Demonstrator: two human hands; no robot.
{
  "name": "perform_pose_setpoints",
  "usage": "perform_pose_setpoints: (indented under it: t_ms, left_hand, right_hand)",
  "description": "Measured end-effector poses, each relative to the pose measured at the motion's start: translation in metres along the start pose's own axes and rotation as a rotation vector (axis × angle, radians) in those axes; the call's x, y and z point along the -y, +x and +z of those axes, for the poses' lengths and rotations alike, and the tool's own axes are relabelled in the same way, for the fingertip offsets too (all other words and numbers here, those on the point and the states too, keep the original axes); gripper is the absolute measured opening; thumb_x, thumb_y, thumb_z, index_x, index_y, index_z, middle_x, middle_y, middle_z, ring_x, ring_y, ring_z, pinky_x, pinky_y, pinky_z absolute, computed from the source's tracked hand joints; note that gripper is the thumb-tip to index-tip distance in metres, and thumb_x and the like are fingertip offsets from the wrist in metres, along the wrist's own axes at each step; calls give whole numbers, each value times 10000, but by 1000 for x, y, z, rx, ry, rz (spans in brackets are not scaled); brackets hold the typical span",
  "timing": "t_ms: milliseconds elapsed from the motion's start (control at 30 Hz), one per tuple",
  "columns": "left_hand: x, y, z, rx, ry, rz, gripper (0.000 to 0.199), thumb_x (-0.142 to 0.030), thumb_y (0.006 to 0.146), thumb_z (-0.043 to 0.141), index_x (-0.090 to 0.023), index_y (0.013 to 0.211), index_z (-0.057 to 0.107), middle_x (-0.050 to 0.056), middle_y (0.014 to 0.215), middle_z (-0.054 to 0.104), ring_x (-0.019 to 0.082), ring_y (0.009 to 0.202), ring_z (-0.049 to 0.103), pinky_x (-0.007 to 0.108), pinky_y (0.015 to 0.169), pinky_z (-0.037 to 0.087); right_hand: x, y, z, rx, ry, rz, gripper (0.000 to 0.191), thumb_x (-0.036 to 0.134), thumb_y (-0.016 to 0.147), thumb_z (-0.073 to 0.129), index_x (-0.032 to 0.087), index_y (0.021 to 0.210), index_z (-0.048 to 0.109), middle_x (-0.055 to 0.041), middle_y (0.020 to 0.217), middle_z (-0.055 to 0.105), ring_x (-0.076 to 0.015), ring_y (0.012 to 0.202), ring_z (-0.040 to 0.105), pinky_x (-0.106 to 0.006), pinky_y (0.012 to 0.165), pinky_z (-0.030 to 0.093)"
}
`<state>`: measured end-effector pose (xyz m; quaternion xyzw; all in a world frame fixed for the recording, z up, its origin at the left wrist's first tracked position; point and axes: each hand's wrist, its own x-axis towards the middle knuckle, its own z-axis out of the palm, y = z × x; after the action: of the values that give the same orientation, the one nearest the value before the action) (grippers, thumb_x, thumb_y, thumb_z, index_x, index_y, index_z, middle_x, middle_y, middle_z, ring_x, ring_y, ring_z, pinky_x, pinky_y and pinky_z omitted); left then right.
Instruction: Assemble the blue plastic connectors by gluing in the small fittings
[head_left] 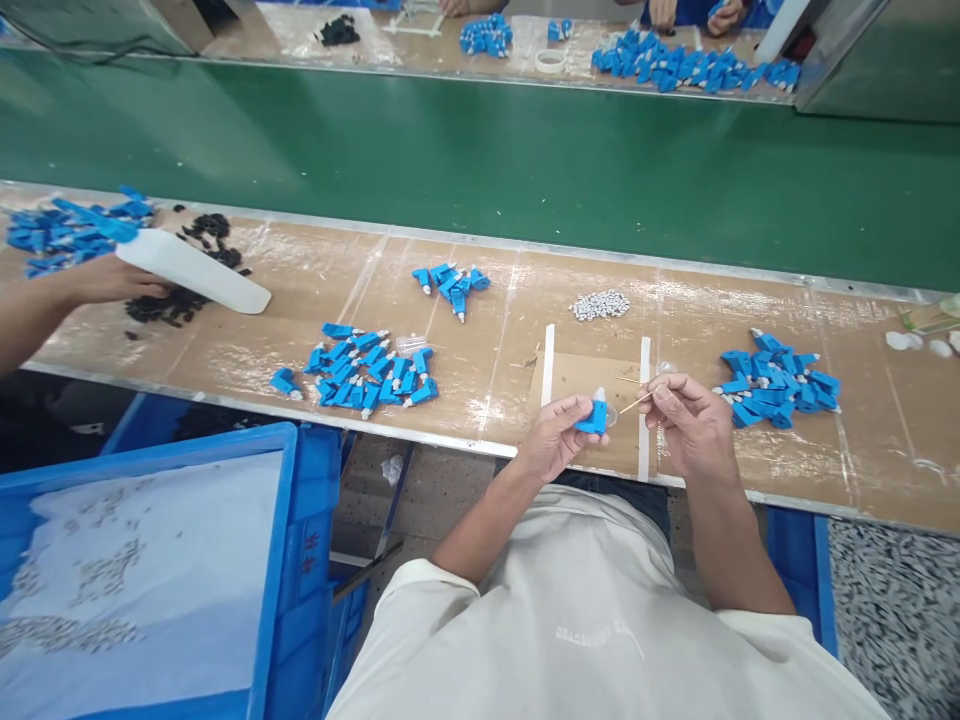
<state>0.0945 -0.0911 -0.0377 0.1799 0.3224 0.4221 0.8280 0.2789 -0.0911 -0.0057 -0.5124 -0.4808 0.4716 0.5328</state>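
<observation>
Pinched in my left hand (556, 437) is a small blue plastic part (594, 418) with a whitish tip pointing up. My right hand (688, 415) grips a thin wooden stick (634, 403), its point aimed at the blue part's right side. A second thin stick shows just above it, by the same fingers. Something round and clear sits beside the blue part near the stick's point; I cannot tell what it is. Both hands are over a brown board area between two white tape strips (547, 365). Beyond them lies a pile of small whitish pieces (600, 305).
Blue part piles lie right (780, 380), left (375, 370) and farther back (451, 287). At far left a co-worker's arm (52, 300) is beside a white bottle-like object (195, 268) and black pieces. A green belt (480, 150) runs behind; a blue crate (289, 520) stands lower left.
</observation>
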Motion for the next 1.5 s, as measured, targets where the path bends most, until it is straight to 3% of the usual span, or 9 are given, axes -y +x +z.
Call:
perform_pose_setpoints:
  t_ms: [167,433,967,1133,1367,1500]
  left_hand:
    - [0,-2,2,25,-17,-16,434,-471,667,908,-130,784,667,27,720,703,113,549,668,205,532,532]
    - [-1,-3,1,32,-45,-27,410,-437,719,886,-116,790,641,31,712,696,107,533,668,192,531,531]
    - [-2,-1,-2,48,-72,-19,450,-449,661,910,-139,742,593,-4,650,678,100,516,663,173,542,540]
    - [-3,-1,-3,69,-65,-23,479,-470,629,924,-140,744,597,3,661,682,100,525,666,164,523,521]
    - [2,2,-7,73,-49,-24,470,-468,641,920,-130,802,636,-8,669,675,96,522,656,178,538,523]
    - [3,4,-11,56,-25,-26,441,-442,658,912,-124,833,661,2,693,695,90,516,639,207,572,531]
  right_hand:
    - [21,-16,18,-59,-206,-249,193,403,942,687,213,932,717,-50,846,740,-177,699,698,-291,564,576]
    - [25,-22,24,-28,-511,-478,105,272,996,592,248,984,693,-43,843,739,-187,714,686,-349,649,580]
    - [23,-15,26,33,-672,-660,131,129,974,554,231,988,637,-36,841,725,-178,733,665,-314,647,521]
    - [25,-15,25,87,-716,-669,137,118,973,544,231,985,620,-31,831,710,-173,721,655,-315,650,504]
    - [24,-12,25,55,-781,-721,153,102,964,535,231,980,614,-33,828,708,-182,723,649,-324,654,486]
    - [27,-12,24,95,-778,-669,144,110,977,528,226,971,612,-38,842,683,-186,746,639,-323,674,484]
